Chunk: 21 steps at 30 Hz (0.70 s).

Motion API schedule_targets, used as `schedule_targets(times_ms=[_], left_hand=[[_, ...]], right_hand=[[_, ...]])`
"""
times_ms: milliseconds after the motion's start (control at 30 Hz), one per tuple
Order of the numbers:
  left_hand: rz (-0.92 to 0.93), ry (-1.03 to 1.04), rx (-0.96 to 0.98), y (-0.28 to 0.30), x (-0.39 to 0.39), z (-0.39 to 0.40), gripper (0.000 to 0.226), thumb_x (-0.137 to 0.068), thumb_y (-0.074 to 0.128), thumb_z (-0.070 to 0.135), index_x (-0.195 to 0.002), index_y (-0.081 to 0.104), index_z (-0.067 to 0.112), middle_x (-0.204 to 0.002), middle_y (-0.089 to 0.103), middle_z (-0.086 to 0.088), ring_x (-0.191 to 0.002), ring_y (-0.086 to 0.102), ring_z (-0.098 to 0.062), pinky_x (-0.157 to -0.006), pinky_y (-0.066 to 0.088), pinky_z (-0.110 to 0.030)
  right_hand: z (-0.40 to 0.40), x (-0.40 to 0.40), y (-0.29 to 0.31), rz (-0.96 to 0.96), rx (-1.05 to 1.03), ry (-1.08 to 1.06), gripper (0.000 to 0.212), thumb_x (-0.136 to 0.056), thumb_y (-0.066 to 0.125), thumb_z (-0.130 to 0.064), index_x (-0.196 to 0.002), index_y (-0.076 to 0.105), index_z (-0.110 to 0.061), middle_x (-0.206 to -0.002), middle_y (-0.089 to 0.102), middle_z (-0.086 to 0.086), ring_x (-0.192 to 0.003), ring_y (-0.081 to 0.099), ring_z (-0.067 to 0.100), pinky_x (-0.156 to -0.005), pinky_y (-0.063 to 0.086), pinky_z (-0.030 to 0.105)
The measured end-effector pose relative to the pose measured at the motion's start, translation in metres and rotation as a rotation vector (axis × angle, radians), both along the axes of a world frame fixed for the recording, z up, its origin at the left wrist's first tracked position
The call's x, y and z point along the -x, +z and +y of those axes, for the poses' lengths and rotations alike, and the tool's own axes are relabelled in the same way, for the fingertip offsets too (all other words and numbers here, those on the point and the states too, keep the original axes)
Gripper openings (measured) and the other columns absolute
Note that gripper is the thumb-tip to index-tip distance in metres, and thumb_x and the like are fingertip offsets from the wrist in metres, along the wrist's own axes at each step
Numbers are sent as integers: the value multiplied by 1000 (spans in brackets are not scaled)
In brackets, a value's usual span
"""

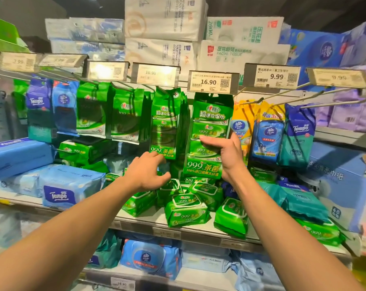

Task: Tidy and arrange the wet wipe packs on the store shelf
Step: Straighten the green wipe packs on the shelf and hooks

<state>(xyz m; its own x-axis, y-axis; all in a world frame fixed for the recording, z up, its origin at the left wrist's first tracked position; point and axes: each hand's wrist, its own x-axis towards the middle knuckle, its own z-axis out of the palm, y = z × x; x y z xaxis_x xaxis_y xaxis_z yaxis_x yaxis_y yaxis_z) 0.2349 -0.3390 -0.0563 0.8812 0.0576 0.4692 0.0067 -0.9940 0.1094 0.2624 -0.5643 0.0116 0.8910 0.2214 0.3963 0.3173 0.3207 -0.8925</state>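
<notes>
A tall green hanging wet wipe multipack (207,120) hangs below the 16.90 price tag (211,81). My right hand (226,152) grips its right side, thumb across the front and fingers behind it. Another green hanging multipack (165,122) is just to its left. My left hand (146,171) reaches to that pack's bottom edge, fingers relaxed and touching it. Below both hands, several loose green wipe packs (186,208) lie in an untidy heap on the white shelf (150,218), some tilted or on their sides.
More green packs (91,114) hang on hooks to the left. Blue Vinda packs (268,135) and a Tempo pack (299,135) hang to the right. Large blue Tempo packs (68,185) lie at the left of the shelf. Empty metal hooks (316,97) jut out at upper right. Tissue boxes fill the top shelf.
</notes>
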Motion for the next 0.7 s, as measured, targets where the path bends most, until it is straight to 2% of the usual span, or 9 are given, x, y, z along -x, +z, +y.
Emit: schedule_targets(times_ms=[100,167,233,333,400,500,567,633,700], left_hand=[[13,1,14,1,-2,0,58,-76,43,59,-119,58,22,-117,59,1,-111,51,-20,-91,44,-42],[17,6,18,3,-4,0,57,-77,43,59,-117,59,23,-117,59,2,-110,51,-20,-90,45,-41],[22,14,27,6,-5,0,56,-76,43,59,-116,59,23,-116,59,2,-111,51,-20,-90,45,-41],[39,22,39,10,-6,1,58,-75,44,59,-117,60,23,-117,60,2,-113,52,-21,-93,45,-42],[57,24,32,13,-5,4,57,-77,46,59,-118,59,22,-117,60,2,-112,52,-21,-92,46,-42],[90,39,41,19,-1,11,55,-77,45,60,-115,59,22,-114,59,1,-109,52,-21,-89,45,-41],[103,52,60,26,1,14,63,-71,37,65,-112,61,23,-110,59,1,-108,53,-21,-88,46,-41],[120,69,80,34,2,15,65,-69,35,65,-110,62,22,-108,59,-1,-107,55,-23,-88,47,-42],[144,75,99,39,0,16,61,-72,40,61,-111,62,20,-108,59,-2,-106,56,-24,-88,48,-43]], right_hand=[[0,-11,0,46,-18,-7,70,-57,86,-8,-115,48,-8,-106,69,10,-95,70,26,-88,57,47],[1,-20,1,67,5,-16,84,-52,90,-20,-122,46,1,-111,68,14,-99,69,27,-94,53,48],[4,-28,4,75,86,-30,96,-37,93,-36,-114,60,11,-106,71,20,-99,71,30,-97,52,48],[10,-51,4,173,180,37,65,-40,91,-25,-98,75,2,-93,76,16,-96,72,35,-95,54,50],[15,-65,4,226,204,1,67,-43,93,-20,-105,73,-7,-92,77,8,-91,73,30,-91,57,42],[24,-88,10,113,282,-118,67,-57,94,-19,-116,63,-12,-103,74,3,-89,69,17,-78,57,22],[29,-101,19,105,332,-146,96,-60,94,-29,-140,46,-6,-118,65,5,-105,63,19,-92,53,29],[34,-114,21,124,356,-146,101,-71,88,-23,-148,29,4,-129,54,4,-119,54,21,-104,42,31],[41,-113,26,152,392,-167,97,-78,82,-26,-151,25,1,-149,41,8,-139,40,25,-114,30,31]])
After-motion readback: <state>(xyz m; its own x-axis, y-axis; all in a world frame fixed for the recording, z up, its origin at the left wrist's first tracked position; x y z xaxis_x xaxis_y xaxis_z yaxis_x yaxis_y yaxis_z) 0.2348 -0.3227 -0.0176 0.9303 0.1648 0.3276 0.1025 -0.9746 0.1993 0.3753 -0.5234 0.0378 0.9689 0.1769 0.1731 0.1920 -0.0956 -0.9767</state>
